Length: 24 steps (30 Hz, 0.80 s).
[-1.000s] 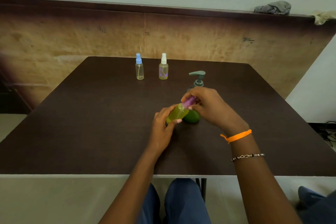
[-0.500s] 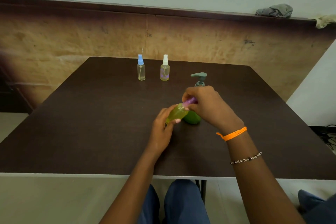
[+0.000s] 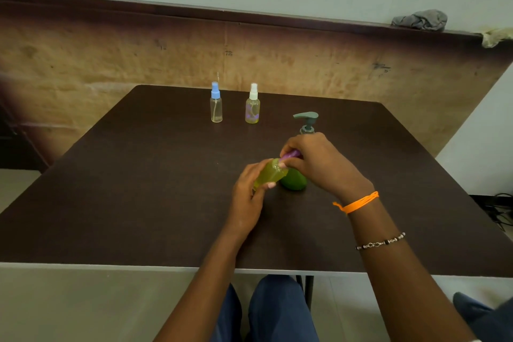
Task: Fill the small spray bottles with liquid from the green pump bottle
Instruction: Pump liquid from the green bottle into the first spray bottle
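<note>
Green pump bottle (image 3: 293,181): I see only its grey pump head and a low bulge of green body; my right hand (image 3: 319,164) covers the rest.
Purple cap (image 3: 290,154): mostly buried under my right fingers (image 3: 288,147), so I cannot tell how far it is seated.
Held spray bottle (image 3: 270,173): its base is hidden in my left hand (image 3: 247,197).
Far spray bottles: blue-capped bottle (image 3: 216,103) and white-capped bottle (image 3: 252,104) are too small for me to judge fill levels.
Desk (image 3: 138,189): both side corners run off the frame.
Grey cloth (image 3: 419,20) on the ledge: too blurred to identify further.
</note>
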Motion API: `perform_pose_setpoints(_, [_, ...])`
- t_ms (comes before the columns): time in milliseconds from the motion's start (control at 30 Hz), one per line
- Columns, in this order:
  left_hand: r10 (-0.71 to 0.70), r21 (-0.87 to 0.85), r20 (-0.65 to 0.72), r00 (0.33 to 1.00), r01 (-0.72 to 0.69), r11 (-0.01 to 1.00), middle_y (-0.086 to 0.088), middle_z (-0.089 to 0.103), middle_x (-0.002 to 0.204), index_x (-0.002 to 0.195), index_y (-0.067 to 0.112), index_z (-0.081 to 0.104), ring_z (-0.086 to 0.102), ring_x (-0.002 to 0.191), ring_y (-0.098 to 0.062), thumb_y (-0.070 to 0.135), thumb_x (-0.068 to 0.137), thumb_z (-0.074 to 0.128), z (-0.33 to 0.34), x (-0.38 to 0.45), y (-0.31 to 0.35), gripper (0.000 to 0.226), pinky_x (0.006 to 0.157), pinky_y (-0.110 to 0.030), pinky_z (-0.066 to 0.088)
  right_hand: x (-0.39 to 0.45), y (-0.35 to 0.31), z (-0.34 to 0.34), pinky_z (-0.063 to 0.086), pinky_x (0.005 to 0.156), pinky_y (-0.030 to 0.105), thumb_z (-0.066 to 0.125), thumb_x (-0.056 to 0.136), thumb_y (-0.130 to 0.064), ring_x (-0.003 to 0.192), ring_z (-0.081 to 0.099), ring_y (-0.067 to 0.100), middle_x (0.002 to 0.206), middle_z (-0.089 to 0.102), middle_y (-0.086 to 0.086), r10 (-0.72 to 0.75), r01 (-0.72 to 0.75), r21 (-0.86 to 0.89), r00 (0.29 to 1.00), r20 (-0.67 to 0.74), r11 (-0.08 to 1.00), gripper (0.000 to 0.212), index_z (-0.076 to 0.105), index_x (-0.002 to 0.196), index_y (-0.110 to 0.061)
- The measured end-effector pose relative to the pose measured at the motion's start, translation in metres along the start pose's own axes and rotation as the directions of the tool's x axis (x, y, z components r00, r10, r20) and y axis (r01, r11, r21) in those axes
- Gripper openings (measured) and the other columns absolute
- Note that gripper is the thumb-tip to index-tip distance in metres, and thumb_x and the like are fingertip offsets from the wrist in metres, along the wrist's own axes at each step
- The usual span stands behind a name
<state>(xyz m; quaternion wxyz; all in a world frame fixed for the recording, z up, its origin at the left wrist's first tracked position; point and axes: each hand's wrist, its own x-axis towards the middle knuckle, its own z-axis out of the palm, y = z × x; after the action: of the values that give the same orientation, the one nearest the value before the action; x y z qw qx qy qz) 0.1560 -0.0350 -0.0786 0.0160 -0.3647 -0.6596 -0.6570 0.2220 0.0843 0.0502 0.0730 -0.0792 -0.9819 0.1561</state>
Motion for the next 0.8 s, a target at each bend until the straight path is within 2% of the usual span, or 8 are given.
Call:
perform_pose_setpoints(167, [-0.001,-0.023,0.034,0.999,0.002,1.000,0.009,0.056,0.114,0.122,0.017,0.052,0.053,0.107,0.007,0.012,0.083,0.057,0.001,-0.001,0.001,0.040,0.091,-0.010,0.039,-0.001,0.000,0.002,0.041,0.077,0.028,0.063,0.085,-0.022,0.100,0.058,0.024,0.103,0.065,0.009,0.056,-0.057,-0.020,0.996,-0.066,0.998,0.016,0.068,0.099,-0.014])
perform_pose_setpoints(300, [-0.020,-0.070,0.053,0.998,0.023,0.997,0.012,0.056,0.111,0.121,0.025,0.050,0.054,0.103,0.010,0.009,0.086,0.056,-0.001,-0.001,0.003,0.039,0.086,-0.008,0.039,-0.002,-0.005,-0.005,0.049,0.088,0.036,0.069,0.079,-0.009,0.097,0.060,0.018,0.101,0.066,0.001,-0.053,0.054,0.032,0.998,-0.030,0.998,0.020,0.069,0.098,-0.014])
perform_pose_setpoints(433, [0.005,-0.036,0.040,0.999,-0.004,0.999,0.010,0.056,0.112,0.122,0.019,0.051,0.054,0.105,0.008,0.007,0.087,0.056,-0.002,-0.002,0.004,0.038,0.087,-0.009,0.039,-0.002,-0.008,-0.012,0.050,0.088,0.036,0.068,0.078,-0.005,0.094,0.061,0.016,0.100,0.067,0.002,-0.075,0.075,0.039,0.997,0.008,0.996,0.020,0.071,0.097,-0.012])
perform_pose_setpoints(500, [0.024,-0.001,0.028,0.999,-0.024,1.000,0.008,0.057,0.114,0.123,0.019,0.051,0.054,0.108,0.001,0.015,0.086,0.056,-0.002,-0.002,0.004,0.037,0.092,-0.017,0.042,-0.001,-0.009,-0.010,0.049,0.087,0.035,0.067,0.081,-0.011,0.097,0.061,0.020,0.100,0.067,0.005,-0.040,0.040,0.014,0.999,0.019,0.999,0.016,0.070,0.097,-0.012])
perform_pose_setpoints(567, [0.053,0.052,0.007,0.999,-0.053,0.997,0.008,0.056,0.117,0.124,0.021,0.051,0.054,0.111,-0.009,0.023,0.086,0.055,-0.001,-0.002,0.003,0.037,0.095,-0.031,0.044,-0.001,-0.010,-0.003,0.046,0.081,0.033,0.062,0.086,-0.020,0.101,0.059,0.026,0.102,0.066,0.010,0.074,-0.074,-0.007,0.997,-0.006,0.997,0.016,0.069,0.098,-0.011])
perform_pose_setpoints(633, [0.077,0.087,-0.003,0.997,-0.077,0.993,0.015,0.054,0.118,0.123,0.023,0.051,0.053,0.111,-0.007,0.027,0.085,0.052,-0.002,-0.003,0.003,0.038,0.095,-0.037,0.044,-0.001,-0.011,0.003,0.040,0.073,0.031,0.059,0.089,-0.028,0.101,0.058,0.029,0.099,0.063,0.012,0.184,-0.186,-0.040,0.982,-0.033,0.982,0.021,0.067,0.097,-0.011])
perform_pose_setpoints(700, [0.057,0.061,0.016,0.998,-0.058,0.996,0.012,0.055,0.119,0.125,0.021,0.052,0.053,0.113,-0.007,0.028,0.086,0.052,-0.001,-0.004,0.003,0.040,0.096,-0.035,0.044,-0.002,-0.010,0.003,0.037,0.069,0.029,0.057,0.090,-0.034,0.090,0.059,0.025,0.087,0.062,0.009,0.185,-0.187,-0.032,0.981,-0.060,0.982,0.026,0.067,0.093,-0.010])
perform_pose_setpoints(800, [0.000,-0.008,0.061,0.998,0.001,1.000,0.008,0.057,0.118,0.126,0.020,0.051,0.053,0.112,-0.004,0.025,0.088,0.053,0.000,-0.004,0.004,0.039,0.095,-0.021,0.042,-0.005,-0.003,-0.003,0.046,0.063,0.025,0.062,0.087,-0.034,0.061,0.060,0.011,0.071,0.063,0.002,0.125,-0.119,0.222,0.992,-0.011,0.968,0.017,0.062,0.093,-0.019])
